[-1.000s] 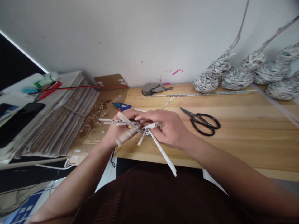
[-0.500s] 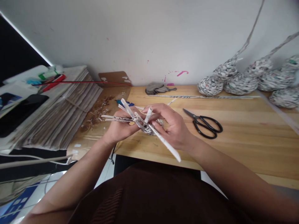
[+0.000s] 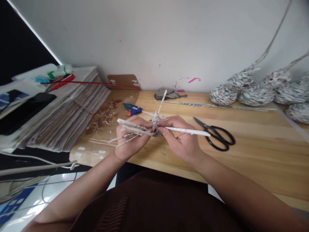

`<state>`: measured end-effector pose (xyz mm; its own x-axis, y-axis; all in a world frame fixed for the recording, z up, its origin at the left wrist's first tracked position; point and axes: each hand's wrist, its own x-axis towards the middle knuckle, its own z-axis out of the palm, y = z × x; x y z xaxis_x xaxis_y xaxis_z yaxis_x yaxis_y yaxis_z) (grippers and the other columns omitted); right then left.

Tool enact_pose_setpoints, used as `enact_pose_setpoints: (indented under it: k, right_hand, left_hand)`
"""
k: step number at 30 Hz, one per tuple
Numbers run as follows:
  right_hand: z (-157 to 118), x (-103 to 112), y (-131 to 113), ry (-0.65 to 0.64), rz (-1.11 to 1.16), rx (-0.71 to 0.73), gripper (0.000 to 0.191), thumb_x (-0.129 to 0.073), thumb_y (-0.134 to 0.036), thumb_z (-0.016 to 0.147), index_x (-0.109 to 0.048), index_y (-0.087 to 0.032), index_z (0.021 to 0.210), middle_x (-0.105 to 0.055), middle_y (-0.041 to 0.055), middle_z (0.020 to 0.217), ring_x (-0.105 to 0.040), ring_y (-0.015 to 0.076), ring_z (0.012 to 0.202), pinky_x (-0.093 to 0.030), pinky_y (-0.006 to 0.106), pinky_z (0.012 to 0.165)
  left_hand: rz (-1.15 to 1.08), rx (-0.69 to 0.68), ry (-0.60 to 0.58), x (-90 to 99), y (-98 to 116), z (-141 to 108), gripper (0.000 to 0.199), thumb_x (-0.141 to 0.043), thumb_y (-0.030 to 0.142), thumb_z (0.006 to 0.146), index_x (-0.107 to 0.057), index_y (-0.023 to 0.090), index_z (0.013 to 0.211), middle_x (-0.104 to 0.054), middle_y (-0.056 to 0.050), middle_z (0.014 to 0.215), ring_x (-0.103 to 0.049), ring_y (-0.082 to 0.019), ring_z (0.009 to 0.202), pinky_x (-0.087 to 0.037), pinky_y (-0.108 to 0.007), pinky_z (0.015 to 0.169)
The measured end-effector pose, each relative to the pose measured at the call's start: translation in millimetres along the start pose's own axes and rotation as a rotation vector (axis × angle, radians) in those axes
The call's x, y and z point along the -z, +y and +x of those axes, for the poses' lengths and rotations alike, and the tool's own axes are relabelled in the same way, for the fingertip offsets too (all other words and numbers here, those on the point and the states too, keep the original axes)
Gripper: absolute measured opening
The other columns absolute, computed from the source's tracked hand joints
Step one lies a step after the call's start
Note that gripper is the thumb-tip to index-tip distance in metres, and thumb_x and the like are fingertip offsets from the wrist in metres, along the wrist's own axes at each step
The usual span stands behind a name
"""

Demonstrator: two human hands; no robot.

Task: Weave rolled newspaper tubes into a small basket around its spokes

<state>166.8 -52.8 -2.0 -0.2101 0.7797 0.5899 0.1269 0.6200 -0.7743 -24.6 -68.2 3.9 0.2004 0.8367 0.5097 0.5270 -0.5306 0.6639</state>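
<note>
Both hands hold a small woven piece of rolled newspaper (image 3: 156,131) above the wooden table, and much of it is hidden behind the fingers. My left hand (image 3: 131,141) is closed around its left side, with several paper tubes (image 3: 131,124) sticking out over the hand to the left. My right hand (image 3: 181,138) pinches the other side between thumb and fingers. From that pinch a white paper tube (image 3: 190,130) runs out to the right. Another paper tube (image 3: 163,100) points up and away from the middle.
Black-handled scissors (image 3: 217,133) lie right of my hands. A blue and orange glue gun (image 3: 132,109) rests behind the left one. Woven newspaper gourds (image 3: 223,94) stand at the back right; stacked newspapers (image 3: 82,106) at the left carry a phone (image 3: 27,112). A grey cloth (image 3: 169,94) lies near the wall.
The woven piece has turned in my hands. The tube at my right hand, earlier slanting down toward me, now points right; the left tubes fan lower. The camera view has shifted slightly.
</note>
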Motion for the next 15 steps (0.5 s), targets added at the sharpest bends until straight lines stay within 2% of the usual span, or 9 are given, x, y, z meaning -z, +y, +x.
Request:
enact_pose_setpoints:
  k: [2, 3, 6, 11, 15]
  right_hand:
    - [-1.6, -3.0, 3.1, 0.02, 0.054, -0.101, 0.004, -0.066, -0.022, 0.09, -0.069, -0.023, 0.092, -0.074, 0.005, 0.095, -0.069, 0.0206, 0.094, -0.055, 0.04, 0.089]
    - [-2.1, -4.7, 5.0, 0.028, 0.098, -0.15, 0.003, -0.065, -0.022, 0.09, -0.069, -0.023, 0.091, -0.074, 0.0052, 0.096, -0.069, 0.0201, 0.093, -0.056, 0.039, 0.089]
    - [-2.6, -9.0, 10.5, 0.049, 0.255, -0.256, 0.005, -0.067, -0.025, 0.088, -0.067, -0.021, 0.086, -0.072, 0.007, 0.1, -0.069, 0.0194, 0.094, -0.057, 0.036, 0.085]
    - [0.6, -11.9, 13.6, 0.067, 0.399, -0.411, 0.012, -0.071, -0.028, 0.083, -0.065, -0.019, 0.078, -0.069, 0.0071, 0.104, -0.068, 0.0179, 0.092, -0.057, 0.032, 0.08]
    - [5.7, -10.6, 11.2, 0.056, 0.452, -0.518, 0.016, -0.073, -0.031, 0.08, -0.069, -0.021, 0.091, -0.072, 0.0045, 0.094, -0.069, 0.0188, 0.086, -0.057, 0.034, 0.078]
  left_hand:
    - [0.054, -0.041, 0.135, -2.7, 1.7, -1.2, 0.009, -0.075, 0.028, 0.082, -0.068, 0.022, 0.083, -0.074, -0.005, 0.088, -0.07, -0.019, 0.082, -0.059, -0.039, 0.079]
    - [0.081, -0.081, 0.157, -3.2, 2.9, -0.6, 0.008, -0.075, 0.027, 0.082, -0.068, 0.023, 0.082, -0.075, -0.003, 0.085, -0.07, -0.018, 0.081, -0.059, -0.038, 0.079]
    - [0.114, -0.137, 0.144, -1.2, 6.3, 2.1, 0.006, -0.074, 0.025, 0.082, -0.069, 0.022, 0.083, -0.076, -0.003, 0.085, -0.072, -0.019, 0.084, -0.06, -0.037, 0.081]
    - [0.044, -0.125, 0.102, 3.4, 5.0, 2.7, 0.006, -0.074, 0.022, 0.081, -0.071, 0.022, 0.086, -0.077, -0.006, 0.091, -0.073, -0.019, 0.085, -0.061, -0.036, 0.08]
    - [0.079, -0.155, 0.102, 1.4, 3.9, 3.5, 0.008, -0.074, 0.021, 0.08, -0.07, 0.024, 0.086, -0.077, -0.004, 0.088, -0.074, -0.02, 0.085, -0.062, -0.036, 0.079]
